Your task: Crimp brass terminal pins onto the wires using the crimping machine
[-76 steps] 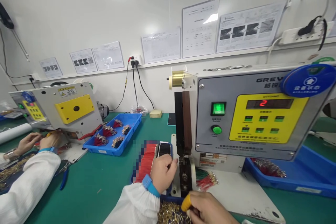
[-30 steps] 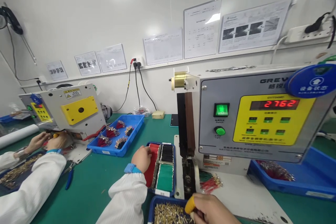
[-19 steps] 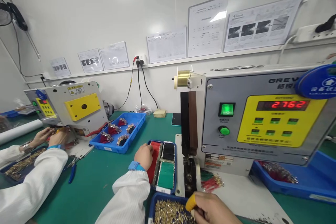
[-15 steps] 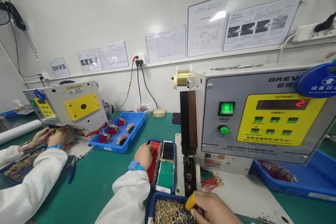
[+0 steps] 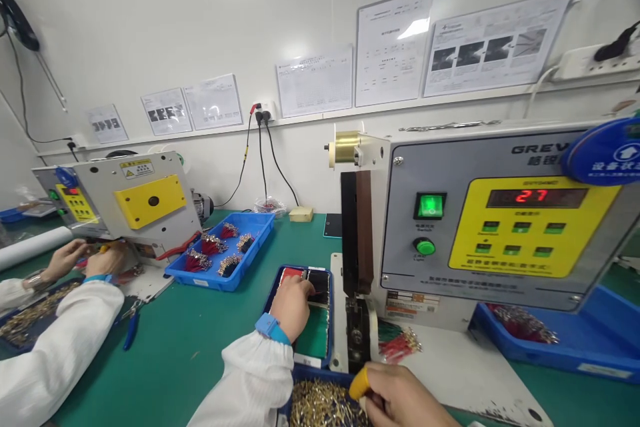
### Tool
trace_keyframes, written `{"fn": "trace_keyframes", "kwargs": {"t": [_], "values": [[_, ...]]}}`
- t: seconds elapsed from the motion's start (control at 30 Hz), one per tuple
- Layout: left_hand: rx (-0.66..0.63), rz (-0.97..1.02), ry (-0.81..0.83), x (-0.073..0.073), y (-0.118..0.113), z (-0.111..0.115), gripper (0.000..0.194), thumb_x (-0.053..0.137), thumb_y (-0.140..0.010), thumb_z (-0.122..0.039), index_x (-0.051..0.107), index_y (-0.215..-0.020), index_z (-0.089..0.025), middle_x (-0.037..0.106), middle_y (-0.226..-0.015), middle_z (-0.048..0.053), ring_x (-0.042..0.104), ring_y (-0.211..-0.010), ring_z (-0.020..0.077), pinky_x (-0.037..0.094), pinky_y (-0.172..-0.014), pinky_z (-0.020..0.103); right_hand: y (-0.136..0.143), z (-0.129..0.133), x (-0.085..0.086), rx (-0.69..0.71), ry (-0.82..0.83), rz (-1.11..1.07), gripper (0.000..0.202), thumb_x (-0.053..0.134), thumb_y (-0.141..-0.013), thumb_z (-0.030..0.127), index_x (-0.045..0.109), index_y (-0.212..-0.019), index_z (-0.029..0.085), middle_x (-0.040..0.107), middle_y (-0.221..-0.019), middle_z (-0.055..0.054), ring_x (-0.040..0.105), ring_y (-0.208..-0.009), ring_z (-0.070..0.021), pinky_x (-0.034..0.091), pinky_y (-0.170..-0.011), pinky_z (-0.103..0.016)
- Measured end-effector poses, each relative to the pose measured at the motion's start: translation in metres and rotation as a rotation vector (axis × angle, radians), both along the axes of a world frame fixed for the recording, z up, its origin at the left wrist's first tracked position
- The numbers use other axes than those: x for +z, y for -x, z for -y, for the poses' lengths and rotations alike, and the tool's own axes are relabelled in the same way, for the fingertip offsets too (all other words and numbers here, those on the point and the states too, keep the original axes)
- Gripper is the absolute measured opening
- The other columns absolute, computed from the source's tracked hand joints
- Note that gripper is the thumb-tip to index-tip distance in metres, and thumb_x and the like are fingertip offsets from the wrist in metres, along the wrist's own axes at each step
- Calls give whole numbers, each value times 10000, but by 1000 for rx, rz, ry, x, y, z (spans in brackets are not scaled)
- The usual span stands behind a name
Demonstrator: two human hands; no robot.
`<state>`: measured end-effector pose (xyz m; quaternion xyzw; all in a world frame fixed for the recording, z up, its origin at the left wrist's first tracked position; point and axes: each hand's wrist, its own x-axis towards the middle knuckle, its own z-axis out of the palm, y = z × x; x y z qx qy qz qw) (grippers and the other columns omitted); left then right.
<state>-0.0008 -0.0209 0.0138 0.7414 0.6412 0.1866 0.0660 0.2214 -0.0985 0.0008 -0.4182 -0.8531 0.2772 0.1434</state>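
My left hand (image 5: pixel 293 303), with a blue wristband, is over the blue tray of wires (image 5: pixel 270 303), its fingertips at the black bundle (image 5: pixel 320 285). Its fingers are bent together; what they hold, if anything, is too small to tell. Red wires show beyond the hand and a green bundle (image 5: pixel 314 333) beside it. My right hand (image 5: pixel 395 393), a yellow cover on one finger, is closed at the right edge of the tray of brass terminals (image 5: pixel 320 403). Whatever it holds is hidden. The crimping machine (image 5: pixel 363 340) stands just beyond it.
Finished-looking red and green wires (image 5: pixel 400 345) lie on the machine base. A blue tray (image 5: pixel 590 347) is at right, another blue tray (image 5: pixel 220 267) with wire bundles at centre left. A co-worker's hands (image 5: pixel 103 260) are at a second machine (image 5: pixel 165 227); blue-handled pliers (image 5: pixel 131 330) lie nearby.
My left hand has moved right, from the red wires to the black ones. The display on the near machine has changed from 2 to 27. My right hand has barely moved.
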Motion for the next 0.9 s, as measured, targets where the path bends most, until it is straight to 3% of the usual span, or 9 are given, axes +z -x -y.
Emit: {"fn": "trace_keyframes", "kwargs": {"t": [0.3,0.9], "values": [[-60,-54,142,2,-7,5,237,518,-786,-65,716,-751,-190,650,-888,81,568,-909,237,400,-774,320,-1,-1,-2,10,-35,-29,175,502,-796,63,548,-678,183,610,-725,-7,531,-618,-133,360,-562,-219],[-18,-12,73,-4,-10,2,199,485,-845,-77,656,-885,-168,658,-933,77,563,-919,226,399,-787,316,1,2,3,3,-32,-4,195,483,-821,80,508,-664,192,590,-706,1,519,-595,-132,330,-535,-229]]}}
